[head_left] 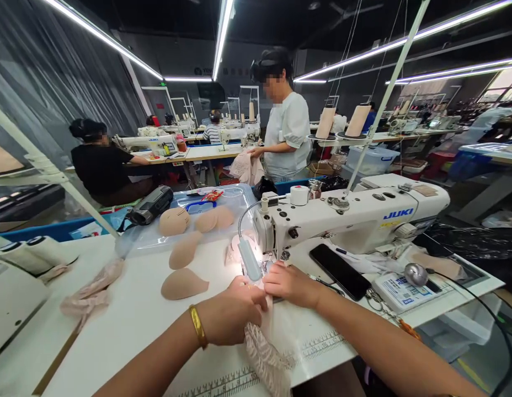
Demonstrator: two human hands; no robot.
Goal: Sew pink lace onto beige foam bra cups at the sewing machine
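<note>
My left hand (233,311), with a gold bangle at the wrist, is closed on a pale pink lace fabric (266,355) that hangs down over the table's front edge. Close beside it, my right hand (291,284) presses its bent fingers onto the same fabric by the needle area of a white sewing machine (334,218). A small grey lamp (250,259) on a bendy neck lights that spot, and the needle itself is hidden. Left of my hands lie beige teardrop-shaped bra pads (184,284) on the white tabletop.
A black phone (341,270), a small white box (405,292) and keys lie right of my hands. More pads rest on a clear plastic lid (150,242). Thread cones (38,256) stand at left. A person in white (284,132) holds fabric beyond the machine.
</note>
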